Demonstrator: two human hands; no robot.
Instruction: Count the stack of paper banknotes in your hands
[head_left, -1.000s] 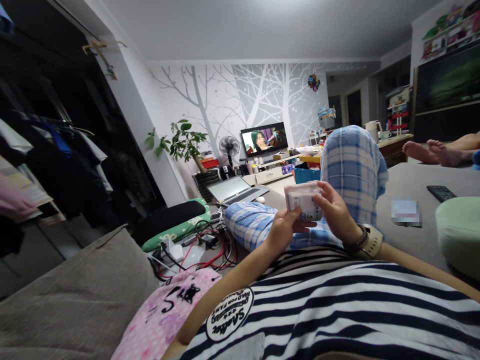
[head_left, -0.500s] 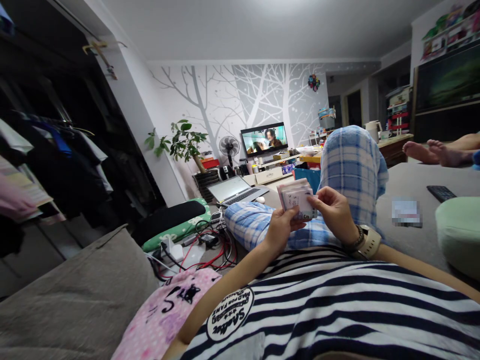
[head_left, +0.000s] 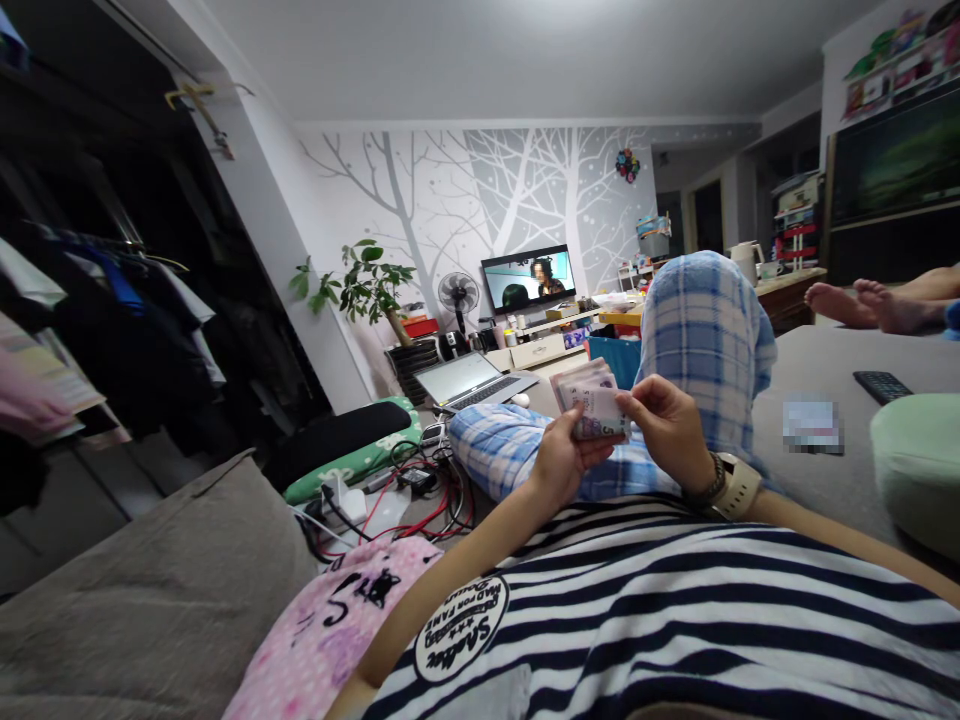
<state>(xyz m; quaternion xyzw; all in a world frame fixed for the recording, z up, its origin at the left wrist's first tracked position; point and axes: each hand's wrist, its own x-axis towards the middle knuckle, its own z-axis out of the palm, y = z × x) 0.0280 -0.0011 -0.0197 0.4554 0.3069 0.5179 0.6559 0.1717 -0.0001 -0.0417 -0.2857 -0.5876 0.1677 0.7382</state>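
A fanned stack of banknotes (head_left: 592, 405), the front ones showing a printed 5, is held above my lap. My left hand (head_left: 559, 455) is closed around its lower left side, with the thumb across the front and fingers behind. At the right edge of the stack, my right hand (head_left: 667, 425) pinches the corner of a front note between thumb and fingertips. Its other fingers curl in. A light-coloured watch (head_left: 739, 487) and a dark bracelet are on my right wrist. Behind the notes are my knees in blue plaid trousers (head_left: 701, 320).
An open laptop (head_left: 480, 382) stands beyond my left knee, with tangled cables (head_left: 435, 495) nearer me. To the right, a remote control (head_left: 881, 386) and a blurred card (head_left: 813, 425) lie on the grey sofa, by a green cushion (head_left: 919, 460). Another person's feet (head_left: 870, 303) rest farther back.
The notes have spread and tilted a little in my left hand, showing more of the front note's print. My right hand stays at their right edge. The television picture differs.
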